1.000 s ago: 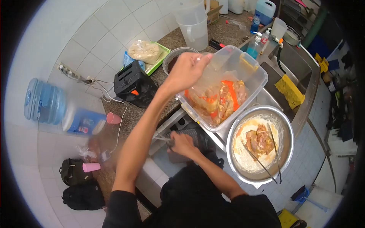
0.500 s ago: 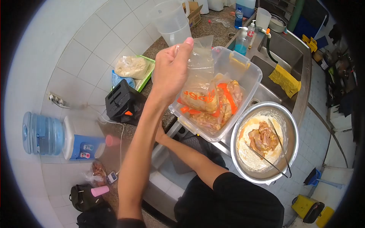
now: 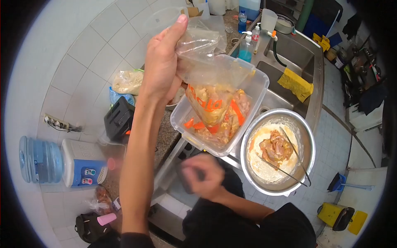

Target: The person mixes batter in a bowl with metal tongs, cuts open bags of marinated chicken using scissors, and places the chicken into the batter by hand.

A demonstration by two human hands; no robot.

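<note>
My left hand (image 3: 163, 56) is closed on the bunched top of a clear plastic bag (image 3: 209, 101) with orange lettering. The bag's lower part, with yellowish marinated meat visible in or behind it, hangs in a clear plastic tub (image 3: 258, 93). Raw marinated meat pieces (image 3: 242, 101) lie in this tub. Below the tub, my right hand (image 3: 203, 175) is apart from it, its fingers smeared by motion. To the right, a steel bowl (image 3: 308, 155) holds pale flour (image 3: 262, 171), meat (image 3: 276, 149) and dark metal tongs (image 3: 298, 155) leaning over the rim.
A steel sink (image 3: 289, 58) with a yellow cloth (image 3: 295, 84) lies beyond the bowl. Soap bottles (image 3: 245, 48) stand beside it. A black device (image 3: 118, 120), a bag of pale powder (image 3: 127, 82) and a water dispenser (image 3: 84, 165) are at left.
My left hand has drawn the bag up and toward the left, opening out its plastic. My right hand has come from behind the left forearm to below the tub.
</note>
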